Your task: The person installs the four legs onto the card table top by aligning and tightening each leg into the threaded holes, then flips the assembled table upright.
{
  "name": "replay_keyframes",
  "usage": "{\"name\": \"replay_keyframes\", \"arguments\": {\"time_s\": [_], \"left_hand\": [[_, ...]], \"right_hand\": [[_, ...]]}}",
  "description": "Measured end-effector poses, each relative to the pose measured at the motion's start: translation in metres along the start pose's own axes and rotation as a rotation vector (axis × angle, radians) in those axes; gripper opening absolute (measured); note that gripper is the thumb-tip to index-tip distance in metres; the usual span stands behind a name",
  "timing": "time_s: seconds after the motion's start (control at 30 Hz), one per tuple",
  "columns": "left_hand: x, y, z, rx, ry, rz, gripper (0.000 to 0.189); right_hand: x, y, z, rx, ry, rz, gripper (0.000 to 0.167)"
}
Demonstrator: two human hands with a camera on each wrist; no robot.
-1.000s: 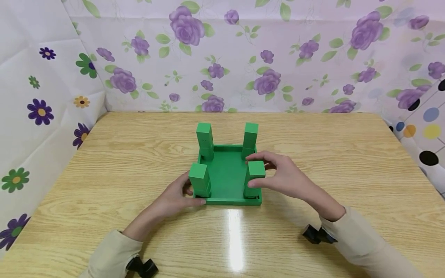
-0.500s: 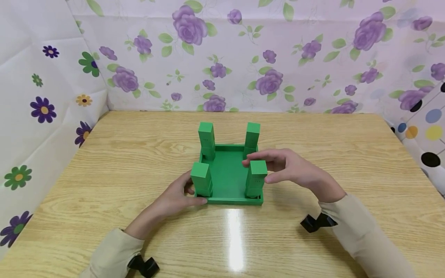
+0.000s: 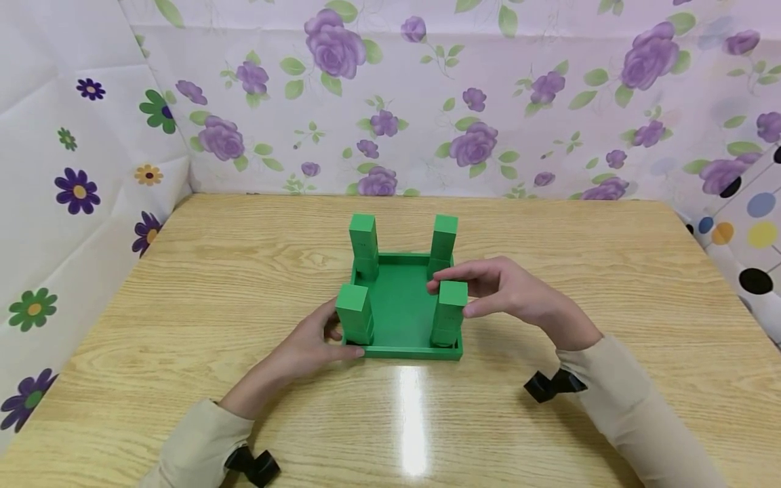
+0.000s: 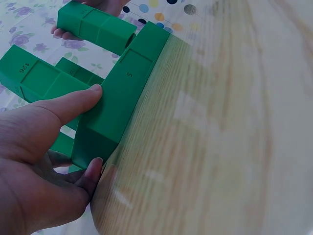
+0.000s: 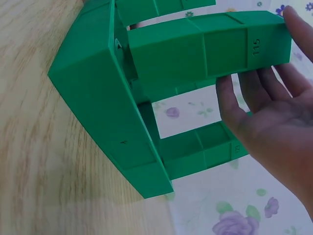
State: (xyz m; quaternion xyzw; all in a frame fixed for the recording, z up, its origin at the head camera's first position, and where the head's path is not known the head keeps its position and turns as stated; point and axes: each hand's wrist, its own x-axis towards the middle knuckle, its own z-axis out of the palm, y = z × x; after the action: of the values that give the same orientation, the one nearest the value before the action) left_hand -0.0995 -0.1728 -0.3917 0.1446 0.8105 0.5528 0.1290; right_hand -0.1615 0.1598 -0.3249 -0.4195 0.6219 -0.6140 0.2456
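Note:
A green square tray [image 3: 399,353] with a low rim sits on the table, a tall green column of stacked blocks at each corner. My left hand [image 3: 312,349] grips the tray's near left corner, thumb on the front wall, fingers at its side, beside the front left column [image 3: 354,316]. At the front right column [image 3: 450,317], my right hand [image 3: 506,291] is loosely curved, fingers behind and thumb at its right edge. The right wrist view shows this column, marked 115 [image 5: 210,54], with the thumb tip by its top end. Part of the fingers is hidden behind it.
Farther back stand the rear left column [image 3: 364,245] and rear right column [image 3: 443,242]. The wood table [image 3: 244,271] meets a flower-patterned sheet [image 3: 415,95] at the back. Black cameras [image 3: 251,468] are strapped to both sleeves.
The right thumb has moved from the front face of the front right column to its right edge, loosening the hold. The left hand keeps its grip on the tray corner.

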Motion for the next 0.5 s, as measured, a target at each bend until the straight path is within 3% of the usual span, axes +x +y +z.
{"name": "replay_keyframes", "arguments": {"time_s": [0.23,0.5], "left_hand": [[-0.001,0.001,0.0,0.008,0.005,-0.007,0.067],[0.0,0.0,0.0,-0.009,-0.003,-0.009,0.067]], "right_hand": [[-0.002,-0.007,0.01,-0.074,0.149,0.161,0.044],[-0.006,-0.009,0.02,-0.144,0.295,0.224,0.045]]}}
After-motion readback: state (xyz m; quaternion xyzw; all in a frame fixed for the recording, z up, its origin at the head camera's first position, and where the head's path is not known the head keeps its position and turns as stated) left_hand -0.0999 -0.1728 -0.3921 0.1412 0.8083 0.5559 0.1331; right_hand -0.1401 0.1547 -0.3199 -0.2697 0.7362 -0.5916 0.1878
